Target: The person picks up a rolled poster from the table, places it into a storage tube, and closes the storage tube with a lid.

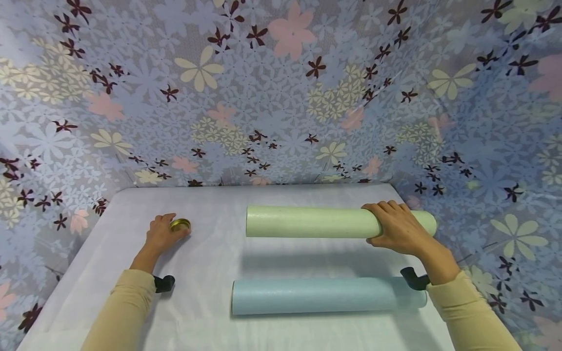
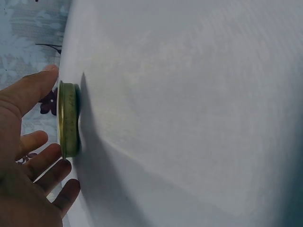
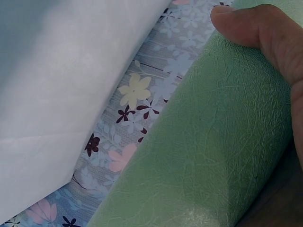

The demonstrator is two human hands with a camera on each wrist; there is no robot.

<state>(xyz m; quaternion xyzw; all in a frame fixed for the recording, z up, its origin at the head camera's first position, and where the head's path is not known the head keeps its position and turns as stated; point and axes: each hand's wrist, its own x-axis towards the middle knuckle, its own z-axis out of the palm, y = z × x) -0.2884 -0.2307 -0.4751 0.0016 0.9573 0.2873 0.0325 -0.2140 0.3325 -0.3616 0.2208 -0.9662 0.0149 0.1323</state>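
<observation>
A shallow round gold jar lid (image 1: 180, 224) sits on the white table at the left. Around it is my left hand (image 1: 161, 234), the thumb at one side and the fingertips at the other. In the left wrist view, a small gap shows between the thumb tip and the lid (image 2: 69, 120), and the fingers are loosely bent near its lower edge. My right hand (image 1: 397, 226) grips a pale green roll (image 1: 307, 222) near its right end, holding it level above the table. Its leathery, creased surface (image 3: 203, 127) fills much of the right wrist view.
A light blue roll (image 1: 325, 296) lies across the table (image 1: 206, 302), nearer to me and parallel to the green one. Flower-patterned cloth (image 1: 272, 97) rises behind the table and along both sides. Black wrist mounts (image 1: 164, 283) stick out from both forearms.
</observation>
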